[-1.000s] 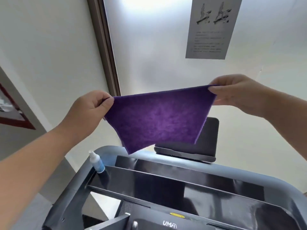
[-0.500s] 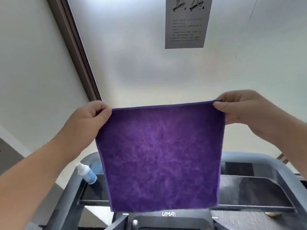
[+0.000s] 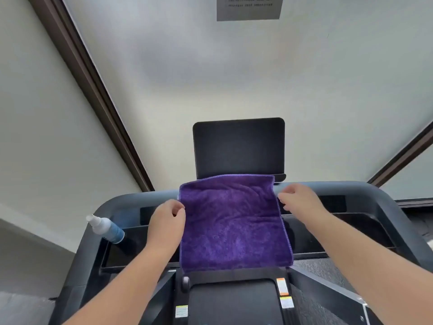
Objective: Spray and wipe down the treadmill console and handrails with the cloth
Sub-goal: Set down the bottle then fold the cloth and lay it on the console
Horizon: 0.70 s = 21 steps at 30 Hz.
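pale walls and a dark door frame [image 3: 98, 109] surround the treadmill, whose grey handrails [image 3: 396, 221] curve round the console [image 3: 346, 233]. nearest the camera, two bare forearms reach in from the bottom corners over the black centre column [image 3: 232, 299] with its small warning stickers [image 3: 282, 286]. beyond them the purple cloth [image 3: 234, 221] lies spread flat across the middle of the console, its near edge hanging over the front lip and its far edge up on the top rail. the left hand [image 3: 167, 221] sits at the cloth's left edge, fingers [image 3: 180, 211] loosely curled and touching the hem; whether they pinch it i cannot tell. the right hand [image 3: 298, 199] hovers just beside the cloth's upper right corner, fingers relaxed and holding nothing. to the left, a spray bottle [image 3: 106, 228] with a white nozzle and blue body stands tilted in the console's left tray. farther back, a black screen [image 3: 239, 147] rises upright just behind the cloth. on the far wall above, the bottom edge of a grey printed notice [image 3: 248, 8] shows.
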Tool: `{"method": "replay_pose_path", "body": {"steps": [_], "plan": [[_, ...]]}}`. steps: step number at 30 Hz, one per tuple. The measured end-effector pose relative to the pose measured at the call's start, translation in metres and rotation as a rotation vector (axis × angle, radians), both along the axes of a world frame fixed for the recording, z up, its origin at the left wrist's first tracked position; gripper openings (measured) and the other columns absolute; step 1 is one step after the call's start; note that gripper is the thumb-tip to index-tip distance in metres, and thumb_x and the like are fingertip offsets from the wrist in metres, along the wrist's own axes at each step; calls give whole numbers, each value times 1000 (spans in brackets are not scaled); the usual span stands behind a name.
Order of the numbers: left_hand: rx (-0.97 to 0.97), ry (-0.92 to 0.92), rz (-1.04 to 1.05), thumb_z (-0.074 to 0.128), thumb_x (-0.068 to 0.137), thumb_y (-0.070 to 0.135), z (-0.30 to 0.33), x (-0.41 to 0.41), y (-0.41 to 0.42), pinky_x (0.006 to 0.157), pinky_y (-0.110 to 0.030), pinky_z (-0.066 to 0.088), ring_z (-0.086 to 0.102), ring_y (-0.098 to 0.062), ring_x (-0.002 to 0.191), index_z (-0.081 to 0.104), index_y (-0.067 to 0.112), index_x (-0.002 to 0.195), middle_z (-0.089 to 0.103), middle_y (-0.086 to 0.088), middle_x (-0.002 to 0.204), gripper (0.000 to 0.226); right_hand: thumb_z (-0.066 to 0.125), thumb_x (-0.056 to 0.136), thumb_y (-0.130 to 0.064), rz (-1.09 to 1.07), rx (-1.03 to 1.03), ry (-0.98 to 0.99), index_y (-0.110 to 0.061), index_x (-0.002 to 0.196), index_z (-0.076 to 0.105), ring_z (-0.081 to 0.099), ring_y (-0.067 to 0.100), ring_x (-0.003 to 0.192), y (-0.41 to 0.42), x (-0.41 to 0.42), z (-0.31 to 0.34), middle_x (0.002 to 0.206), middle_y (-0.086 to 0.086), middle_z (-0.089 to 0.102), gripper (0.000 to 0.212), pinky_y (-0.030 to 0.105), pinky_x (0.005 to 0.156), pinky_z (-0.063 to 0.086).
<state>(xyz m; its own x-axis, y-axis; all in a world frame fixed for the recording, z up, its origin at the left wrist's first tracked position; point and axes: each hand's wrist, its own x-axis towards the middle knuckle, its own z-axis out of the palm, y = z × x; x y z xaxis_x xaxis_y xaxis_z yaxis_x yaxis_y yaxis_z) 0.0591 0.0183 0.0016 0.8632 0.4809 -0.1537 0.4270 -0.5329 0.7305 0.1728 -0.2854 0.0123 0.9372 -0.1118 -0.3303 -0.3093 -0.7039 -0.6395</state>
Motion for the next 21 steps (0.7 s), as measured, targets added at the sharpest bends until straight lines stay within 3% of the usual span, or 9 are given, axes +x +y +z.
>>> {"method": "replay_pose_path", "body": {"steps": [3, 6, 9, 10, 12, 14, 16, 18, 21], "plan": [[-102, 71, 150, 56, 102, 24, -28, -60, -10, 73, -42, 55, 66, -22, 78, 66, 21, 78, 70, 1, 77, 26, 64, 95, -32, -125, 86, 194, -5, 65, 69, 70, 26, 56, -16, -55, -40, 57, 4, 72, 40, 47, 77, 63], [-305, 209, 342, 64, 98, 26, -51, -98, -18, 73, -39, 49, 61, -22, 77, 67, 13, 78, 70, -4, 80, 24, 53, 100, -45, -174, -47, 246, -10, 47, 61, 68, 24, 55, -34, -94, -59, 48, 1, 68, 64, 40, 78, 58], [-658, 367, 525, 74, 84, 25, -64, -112, -21, 72, -37, 40, 51, -21, 79, 61, 7, 85, 59, -7, 91, 21, 48, 90, -69, -276, 18, 394, 0, 64, 65, 70, 27, 62, -43, -113, -74, 58, 8, 73, 76, 40, 78, 56], [-774, 370, 559, 74, 82, 24, -66, -113, -21, 82, -39, 43, 54, -22, 88, 62, 9, 89, 59, -7, 96, 21, 51, 86, -75, -316, 116, 443, 1, 74, 67, 70, 28, 69, -46, -116, -81, 69, 11, 76, 79, 42, 81, 56], [-994, 336, 560, 65, 92, 15, -73, -110, -20, 108, -45, 39, 56, -24, 116, 65, 12, 97, 65, -3, 109, 6, 57, 89, -74, -364, 359, 511, -6, 107, 70, 69, 28, 101, -48, -122, -91, 105, 11, 76, 72, 49, 101, 50], [-1193, 335, 515, 57, 98, 11, -76, -103, -20, 115, -47, 33, 58, -27, 126, 63, 15, 93, 69, -4, 113, 8, 61, 87, -72, -362, 637, 559, -17, 127, 64, 63, 25, 123, -47, -125, -94, 126, 7, 71, 69, 49, 111, 44], [-1316, 397, 489, 60, 98, 19, -73, -97, -22, 114, -47, 35, 63, -29, 123, 64, 14, 99, 73, -9, 113, 7, 65, 88, -65, -330, 791, 637, -15, 131, 63, 65, 26, 123, -43, -128, -92, 126, 10, 74, 66, 50, 114, 43], [-1314, 449, 468, 66, 96, 26, -72, -95, -23, 113, -46, 38, 65, -30, 118, 68, 12, 110, 77, -12, 108, 20, 68, 88, -53, -287, 811, 682, -6, 130, 63, 70, 28, 116, -38, -132, -86, 120, 13, 76, 62, 50, 114, 44], [-1231, 457, 430, 74, 92, 28, -71, -98, -21, 105, -42, 45, 67, -28, 107, 71, 12, 112, 78, -12, 96, 26, 81, 76, -40, -310, 783, 607, -2, 123, 64, 73, 28, 88, -38, -134, -86, 103, 17, 77, 63, 44, 99, 55]]}}
